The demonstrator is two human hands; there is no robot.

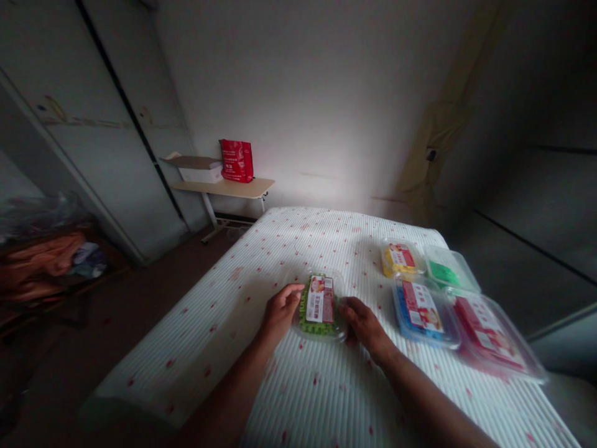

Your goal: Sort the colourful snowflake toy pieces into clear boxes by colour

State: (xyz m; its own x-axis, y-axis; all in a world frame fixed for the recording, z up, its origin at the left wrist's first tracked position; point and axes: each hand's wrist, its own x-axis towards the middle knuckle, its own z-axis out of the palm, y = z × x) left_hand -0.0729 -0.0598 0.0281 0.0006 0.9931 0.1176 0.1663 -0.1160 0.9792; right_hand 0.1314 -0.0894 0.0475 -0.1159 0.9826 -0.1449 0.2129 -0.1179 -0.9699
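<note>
A clear plastic container (321,326) of small green pieces, with a printed label on its lid, rests on the striped, red-dotted bed cover (298,386). My left hand (281,306) is closed on its left edge, fingertips at the lid's side. Against the right edge, my right hand (364,325) grips with bent fingers; its underside is hidden. Further right sit similar lidded containers: a yellow one (400,256), a green one (450,269), a blue one (424,314) and a red one (494,336).
Past the bed's far left corner, a small table (254,188) bears a white box (200,173) and a red bag (237,162). Grey cabinet doors (125,155) stand at left. Orange cloth (41,264) lies low at far left. A wall (321,112) closes the far side.
</note>
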